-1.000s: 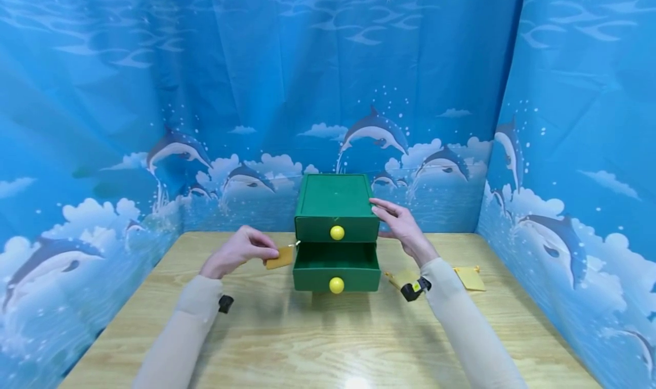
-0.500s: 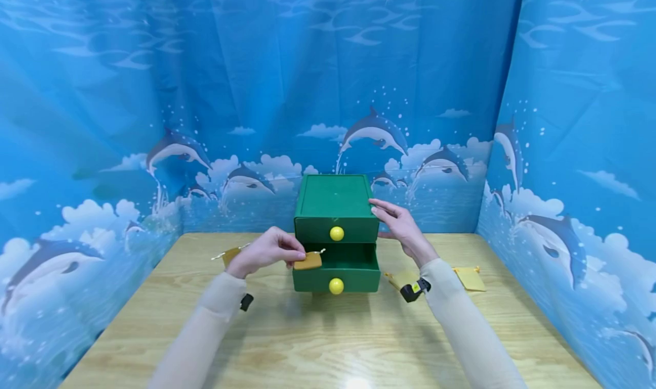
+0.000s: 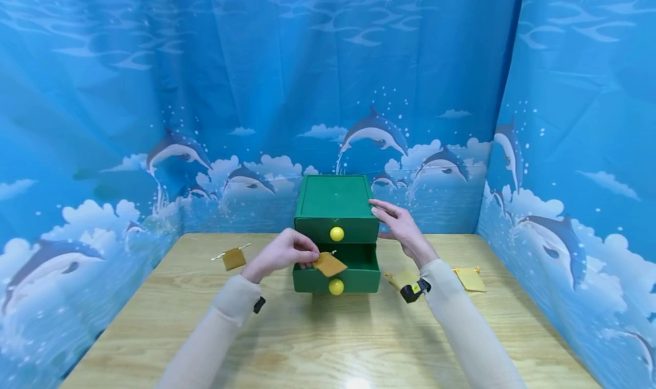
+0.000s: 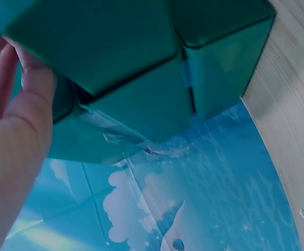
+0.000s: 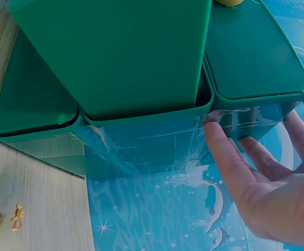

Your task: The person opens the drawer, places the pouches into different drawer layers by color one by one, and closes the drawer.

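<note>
- Left hand (image 3: 281,255) pinching brown pouch (image 3: 330,265), held at front wall of open drawer (image 3: 361,282), cabinet's 6 o'clock.
- Right hand (image 3: 404,228) grasping nothing, fingers extended, touching green cabinet (image 3: 335,195) at 3 o'clock.
- Spare brown pouch (image 3: 234,259): tabletop (image 3: 287,338), 9 o'clock.
- Yellow pouches (image 3: 470,279): around 4 o'clock.
</note>
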The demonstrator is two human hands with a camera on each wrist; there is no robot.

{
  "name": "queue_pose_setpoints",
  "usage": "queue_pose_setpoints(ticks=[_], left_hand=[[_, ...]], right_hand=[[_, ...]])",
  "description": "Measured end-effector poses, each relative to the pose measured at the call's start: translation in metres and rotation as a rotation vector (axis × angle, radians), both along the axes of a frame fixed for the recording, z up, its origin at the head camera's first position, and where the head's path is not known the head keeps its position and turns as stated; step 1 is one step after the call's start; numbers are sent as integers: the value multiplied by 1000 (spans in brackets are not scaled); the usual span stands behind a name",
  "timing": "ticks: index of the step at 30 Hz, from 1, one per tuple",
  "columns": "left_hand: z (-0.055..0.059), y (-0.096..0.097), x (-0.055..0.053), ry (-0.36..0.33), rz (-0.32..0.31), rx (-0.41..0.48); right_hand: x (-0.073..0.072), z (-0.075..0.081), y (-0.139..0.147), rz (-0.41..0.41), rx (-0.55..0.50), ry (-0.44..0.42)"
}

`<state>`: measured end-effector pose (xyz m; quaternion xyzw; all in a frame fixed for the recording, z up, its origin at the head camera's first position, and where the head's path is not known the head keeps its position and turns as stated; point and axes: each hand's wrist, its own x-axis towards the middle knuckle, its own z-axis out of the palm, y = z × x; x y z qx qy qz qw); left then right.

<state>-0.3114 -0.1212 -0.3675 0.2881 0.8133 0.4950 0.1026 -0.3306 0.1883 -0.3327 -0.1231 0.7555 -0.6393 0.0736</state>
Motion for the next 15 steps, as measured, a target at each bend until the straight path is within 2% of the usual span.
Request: queue_pose_setpoints(ticks=[6, 12, 15], left_hand=[[-1, 10, 0, -24, 115, 17], [-3, 17, 3, -47, 168, 50], [-3, 21, 5, -44, 192, 57]], right_hand=[[-3, -3, 1, -3, 3, 3], [-20, -19, 4, -10, -10, -2], [-22, -21, 5, -17, -3, 8]])
